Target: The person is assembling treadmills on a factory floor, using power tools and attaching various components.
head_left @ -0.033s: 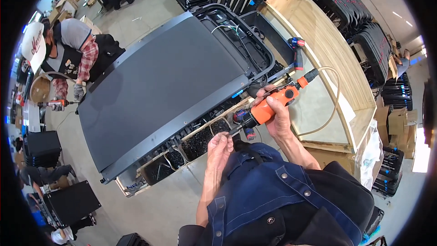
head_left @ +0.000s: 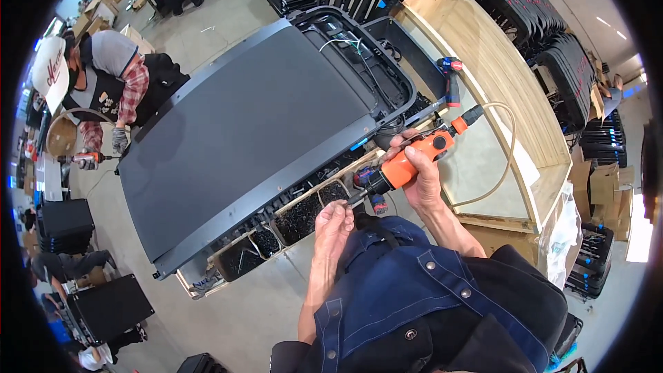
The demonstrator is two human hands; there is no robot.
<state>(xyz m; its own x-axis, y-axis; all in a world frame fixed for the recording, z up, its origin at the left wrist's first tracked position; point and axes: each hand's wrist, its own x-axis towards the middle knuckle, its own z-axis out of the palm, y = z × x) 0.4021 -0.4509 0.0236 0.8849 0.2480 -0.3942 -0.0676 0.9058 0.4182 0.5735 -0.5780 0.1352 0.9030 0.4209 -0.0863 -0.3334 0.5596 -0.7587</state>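
My right hand [head_left: 421, 169] grips an orange and black air screwdriver [head_left: 407, 164], tilted down to the left, with a beige hose [head_left: 507, 159] looping off its back end. My left hand [head_left: 333, 222] is just below the tool's tip, fingers pinched together around the bit [head_left: 353, 198]; anything small between the fingertips is too small to see. Both hands are over a wooden tray [head_left: 276, 215] with compartments full of dark screws. The tray lies along the near edge of a large dark flat panel [head_left: 242, 131].
A wooden crate [head_left: 497, 76] stands to the right, with a red and blue drill [head_left: 450, 72] at its edge. Stacks of black parts [head_left: 525, 7] line the back. At the left a person in a cap and plaid sleeve [head_left: 103, 83] holds a power tool [head_left: 86, 159].
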